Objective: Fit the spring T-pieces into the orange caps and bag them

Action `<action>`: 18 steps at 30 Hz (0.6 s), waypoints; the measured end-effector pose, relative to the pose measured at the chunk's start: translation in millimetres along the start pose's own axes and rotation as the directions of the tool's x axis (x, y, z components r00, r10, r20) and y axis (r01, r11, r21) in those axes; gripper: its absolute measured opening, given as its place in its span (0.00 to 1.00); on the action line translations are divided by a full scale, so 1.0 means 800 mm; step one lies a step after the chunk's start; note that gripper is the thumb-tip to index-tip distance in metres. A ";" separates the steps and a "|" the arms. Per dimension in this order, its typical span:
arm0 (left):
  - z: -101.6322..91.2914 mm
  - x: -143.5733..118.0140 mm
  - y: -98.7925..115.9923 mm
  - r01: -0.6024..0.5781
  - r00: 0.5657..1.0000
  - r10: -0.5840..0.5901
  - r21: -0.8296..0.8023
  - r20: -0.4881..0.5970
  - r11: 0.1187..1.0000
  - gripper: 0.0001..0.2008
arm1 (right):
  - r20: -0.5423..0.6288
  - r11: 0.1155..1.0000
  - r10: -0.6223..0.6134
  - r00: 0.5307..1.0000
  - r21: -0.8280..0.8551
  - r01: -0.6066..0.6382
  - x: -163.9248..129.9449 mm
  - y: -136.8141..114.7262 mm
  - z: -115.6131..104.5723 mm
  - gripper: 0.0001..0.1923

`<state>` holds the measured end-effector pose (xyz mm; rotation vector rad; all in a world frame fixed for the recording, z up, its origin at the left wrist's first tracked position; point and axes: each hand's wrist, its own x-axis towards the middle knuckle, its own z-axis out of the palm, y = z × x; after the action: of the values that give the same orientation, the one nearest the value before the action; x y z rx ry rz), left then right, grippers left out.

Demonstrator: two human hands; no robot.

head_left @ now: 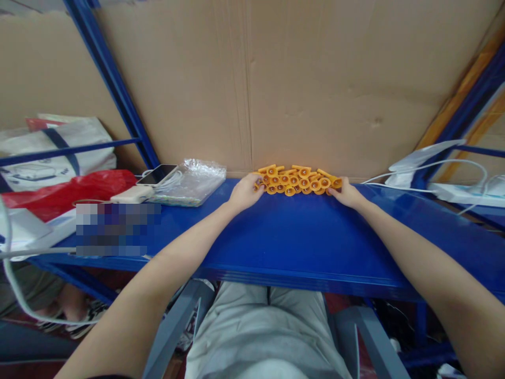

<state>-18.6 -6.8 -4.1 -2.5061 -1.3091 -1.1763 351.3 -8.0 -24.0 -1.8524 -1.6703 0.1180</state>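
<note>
A low stack of yellow, hollow, cone-like pieces [290,180] lies on the blue tabletop [276,237] against the cardboard at the back. Round open ends of the pieces face me, and small dark or shiny spots show inside some of them. Around the left end of the stack curl the fingers of my left hand [246,192]. The right end sits between the thumb and fingers of my right hand [347,192]. Both arms reach far forward, and the fingertips are partly hidden by the pieces.
Left of my hands lie a clear plastic packet [193,184], a phone [158,175], a white charger [132,195] and a red bag [79,187]. White cables and a power strip [465,193] are at the right. A tall cardboard sheet [307,79] walls the back.
</note>
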 end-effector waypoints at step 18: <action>0.036 0.039 -0.089 0.504 0.863 -0.474 -0.356 0.174 0.787 0.34 | -0.076 0.965 0.036 0.996 0.260 -0.015 0.013 0.011 0.009 0.19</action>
<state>-43.0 70.2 -22.3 -2.5561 -2.0199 -1.5955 357.8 4.1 -30.8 -1.6597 -1.4988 0.2580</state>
